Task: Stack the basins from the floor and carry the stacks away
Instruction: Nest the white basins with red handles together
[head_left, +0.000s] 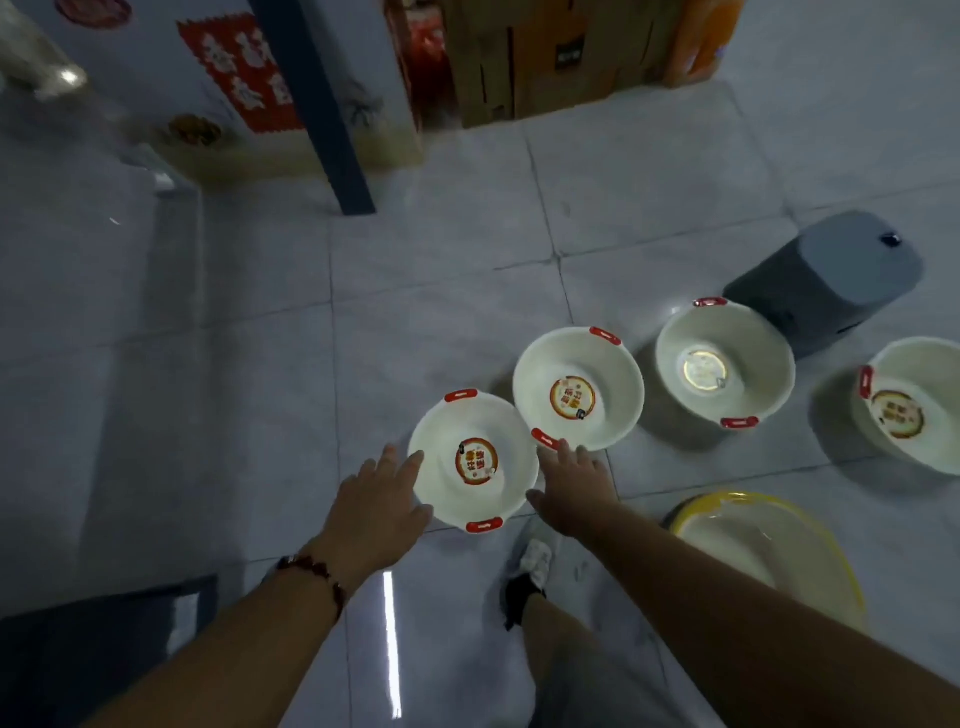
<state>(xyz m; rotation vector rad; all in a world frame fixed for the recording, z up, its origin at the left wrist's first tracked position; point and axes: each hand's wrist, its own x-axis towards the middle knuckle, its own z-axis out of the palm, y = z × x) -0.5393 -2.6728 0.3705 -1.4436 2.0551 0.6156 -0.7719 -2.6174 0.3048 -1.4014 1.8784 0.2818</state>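
Grey tiled floor (441, 291), cardboard boxes (535, 57) at top centre; four white basins spread centre to right edge, yellow-rimmed basin (769, 551) lower right; left hand (374, 506) and right hand (574, 488), fingers spread and holding nothing, flank nearest basin (472, 462) at frame centre, apparently to lift it by opposite rims for stacking

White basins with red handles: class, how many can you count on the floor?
4. One between the hands, one just beyond it, one beside the grey bin, one cut off at the right edge. More may lie outside the frame.
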